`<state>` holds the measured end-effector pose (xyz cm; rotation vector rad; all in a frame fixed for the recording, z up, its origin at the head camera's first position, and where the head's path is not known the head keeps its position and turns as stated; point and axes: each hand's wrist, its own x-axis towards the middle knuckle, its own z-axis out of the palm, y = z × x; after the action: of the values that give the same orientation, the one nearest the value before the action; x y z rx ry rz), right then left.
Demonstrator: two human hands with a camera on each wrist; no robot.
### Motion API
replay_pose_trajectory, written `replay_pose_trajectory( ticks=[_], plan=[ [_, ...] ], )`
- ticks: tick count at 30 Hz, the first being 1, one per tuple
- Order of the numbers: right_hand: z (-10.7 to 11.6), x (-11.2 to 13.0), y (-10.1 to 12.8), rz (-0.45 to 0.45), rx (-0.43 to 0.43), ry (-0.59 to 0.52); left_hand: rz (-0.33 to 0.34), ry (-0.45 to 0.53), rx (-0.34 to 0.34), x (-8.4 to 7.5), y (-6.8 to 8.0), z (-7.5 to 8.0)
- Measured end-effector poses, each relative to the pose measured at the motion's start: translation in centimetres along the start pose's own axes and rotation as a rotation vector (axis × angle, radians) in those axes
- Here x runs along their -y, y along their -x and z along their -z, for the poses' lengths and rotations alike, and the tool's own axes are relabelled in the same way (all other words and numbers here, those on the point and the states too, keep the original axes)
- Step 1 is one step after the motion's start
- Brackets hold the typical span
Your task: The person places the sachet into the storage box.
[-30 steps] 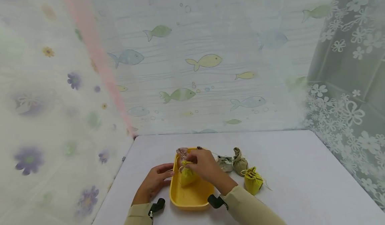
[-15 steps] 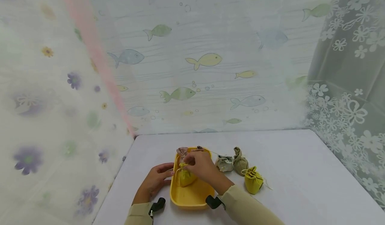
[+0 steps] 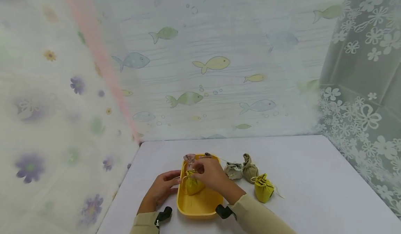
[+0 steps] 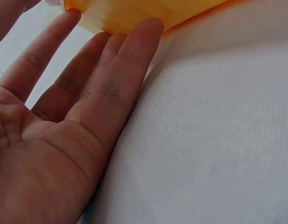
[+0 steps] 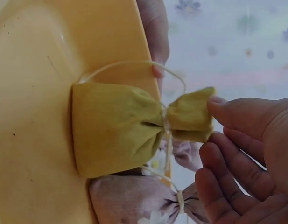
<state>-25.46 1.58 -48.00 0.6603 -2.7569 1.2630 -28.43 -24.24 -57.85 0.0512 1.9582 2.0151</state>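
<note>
A: Head view first. What's where?
B: Yellow tray (image 3: 200, 206) on the white table (image 3: 313, 178). Right hand (image 3: 210, 173) over the tray's far half, fingers curled onto the gathered top of a yellow-green drawstring pouch (image 3: 192, 185) that sits inside the tray. Left hand (image 3: 163, 187) flat on the table, fingertips against the tray's left wall.
A: Anything else in the tray?
B: A pinkish floral pouch (image 3: 189, 158) at the far end. To the right of the tray on the table: a pale pouch (image 3: 233, 170), an olive pouch (image 3: 250, 169), a bright yellow-green pouch (image 3: 263, 188).
A: Left wrist view?
B: Left hand (image 4: 64, 130) palm up to camera, fingers (image 4: 129, 60) straight and together, tips touching the tray's outer wall (image 4: 134, 11). Holds nothing.
A: Right wrist view?
B: Drawstring pouch (image 5: 115, 128) lying on the tray floor (image 5: 31, 116), cord looped round its neck. Right hand (image 5: 256, 154): thumb tip on the pouch's ruffled top, other fingers loosely bent just beside it. Pinch or only touch, cannot tell here. Floral pouch (image 5: 134, 198) touching it at the side.
</note>
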Motion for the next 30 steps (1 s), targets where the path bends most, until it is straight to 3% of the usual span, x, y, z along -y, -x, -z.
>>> replay_pose_trajectory(
  ticks=[13, 30],
  plan=[
    [1.3, 0.3, 1.3, 0.076, -0.064, -0.048, -0.001, 0.007, 0.005, 0.0, 0.0, 0.1],
    [3.4, -0.4, 4.4, 0.164, -0.136, -0.017, 0.011, -0.008, -0.014, -0.1, 0.0, -0.1]
  ],
)
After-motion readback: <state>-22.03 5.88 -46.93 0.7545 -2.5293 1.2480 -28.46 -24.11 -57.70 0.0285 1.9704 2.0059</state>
